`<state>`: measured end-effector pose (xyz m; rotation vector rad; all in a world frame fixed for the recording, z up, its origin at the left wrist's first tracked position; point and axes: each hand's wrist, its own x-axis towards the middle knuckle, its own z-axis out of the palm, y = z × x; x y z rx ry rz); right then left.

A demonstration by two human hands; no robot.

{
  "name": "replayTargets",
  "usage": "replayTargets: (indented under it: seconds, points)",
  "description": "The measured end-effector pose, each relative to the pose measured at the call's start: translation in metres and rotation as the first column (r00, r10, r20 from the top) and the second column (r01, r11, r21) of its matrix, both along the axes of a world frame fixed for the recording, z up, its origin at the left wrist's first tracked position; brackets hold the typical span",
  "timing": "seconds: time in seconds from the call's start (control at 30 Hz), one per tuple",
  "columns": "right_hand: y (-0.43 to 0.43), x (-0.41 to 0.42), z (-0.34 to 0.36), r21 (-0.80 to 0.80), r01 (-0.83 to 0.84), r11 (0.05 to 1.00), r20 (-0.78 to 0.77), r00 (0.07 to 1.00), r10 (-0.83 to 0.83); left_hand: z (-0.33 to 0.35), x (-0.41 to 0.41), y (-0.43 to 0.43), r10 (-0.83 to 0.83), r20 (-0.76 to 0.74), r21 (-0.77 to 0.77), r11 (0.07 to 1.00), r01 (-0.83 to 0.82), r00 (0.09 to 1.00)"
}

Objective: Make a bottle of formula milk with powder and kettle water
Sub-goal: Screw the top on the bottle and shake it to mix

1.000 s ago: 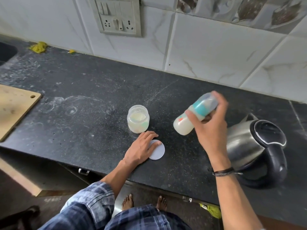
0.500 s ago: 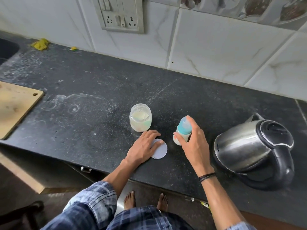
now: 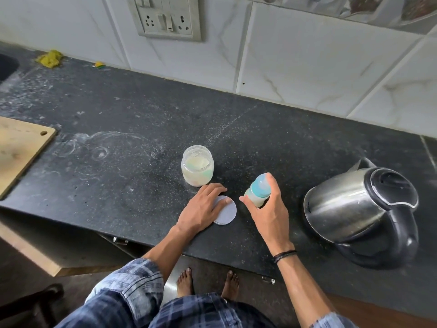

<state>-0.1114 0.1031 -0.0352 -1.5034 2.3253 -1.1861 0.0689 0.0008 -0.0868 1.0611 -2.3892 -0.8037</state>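
right grip [image 3: 269, 214] curls round teal-capped milky plastic bottle [image 3: 259, 189] | left grip [image 3: 201, 209] flat on round white lid [image 3: 227, 213] | steel kettle [image 3: 350, 204] beside

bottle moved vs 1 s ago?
Yes. The bottle went from raised and tilted beside the kettle down to upright near the lid, right hand gripping it.

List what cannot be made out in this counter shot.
Head view only.
Base of the bottle: wrapped by the right hand; whether it touches the counter is unclear.
Left part of the lid: under the left hand.
Water level in the kettle: hidden by its steel wall and shut top.
The cutting board: cut off by the left edge.
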Motion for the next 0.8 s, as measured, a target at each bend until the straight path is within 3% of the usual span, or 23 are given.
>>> replayTargets:
  seconds: [0.17, 0.23, 0.3, 0.37, 0.43, 0.47, 0.57, 0.6, 0.73, 0.8]
  points:
    - [-0.013, -0.011, 0.022, 0.04, -0.026, 0.999, 0.058, 0.998, 0.024, 0.001, 0.0, 0.001, -0.005, 0.004, -0.004, 1.0, 0.005, 1.0]
    - [-0.015, -0.017, 0.044, -0.025, 0.005, 1.0, 0.124, 0.992, -0.001, 0.001, -0.001, 0.001, -0.007, -0.001, -0.009, 1.0, 0.007, 1.0]
    - [-0.014, -0.019, 0.071, -0.251, 0.059, 0.966, 0.19, 0.982, -0.01, 0.001, 0.0, 0.0, -0.003, 0.0, -0.013, 1.0, 0.003, 1.0]
    - [-0.011, -0.019, 0.094, -0.562, 0.102, 0.821, 0.222, 0.974, 0.032, 0.001, -0.001, 0.0, -0.001, 0.003, -0.012, 1.0, 0.001, 1.0]
    - [-0.013, -0.016, 0.103, -0.727, 0.093, 0.681, 0.188, 0.98, 0.068, 0.0, -0.001, 0.0, -0.002, -0.002, -0.013, 1.0, 0.002, 1.0]
    - [-0.016, -0.014, 0.101, -0.721, 0.082, 0.688, 0.18, 0.981, 0.072, 0.0, 0.0, 0.0, -0.002, -0.004, -0.016, 1.0, 0.002, 1.0]
    - [-0.017, -0.003, 0.089, -0.381, 0.023, 0.924, 0.234, 0.97, 0.073, 0.001, 0.0, 0.0, 0.0, -0.005, -0.02, 1.0, 0.0, 1.0]
    - [-0.015, -0.002, 0.082, -0.341, 0.006, 0.94, 0.231, 0.97, 0.078, 0.001, 0.0, 0.0, -0.005, -0.005, -0.018, 1.0, 0.005, 1.0]
    - [-0.017, -0.006, 0.088, -0.661, 0.046, 0.749, 0.154, 0.985, 0.075, 0.002, -0.001, 0.0, 0.005, -0.001, -0.021, 1.0, -0.005, 1.0]
    - [-0.023, -0.013, 0.092, -0.584, 0.042, 0.811, 0.166, 0.984, 0.069, 0.001, -0.001, 0.0, 0.006, -0.003, -0.027, 1.0, -0.006, 1.0]
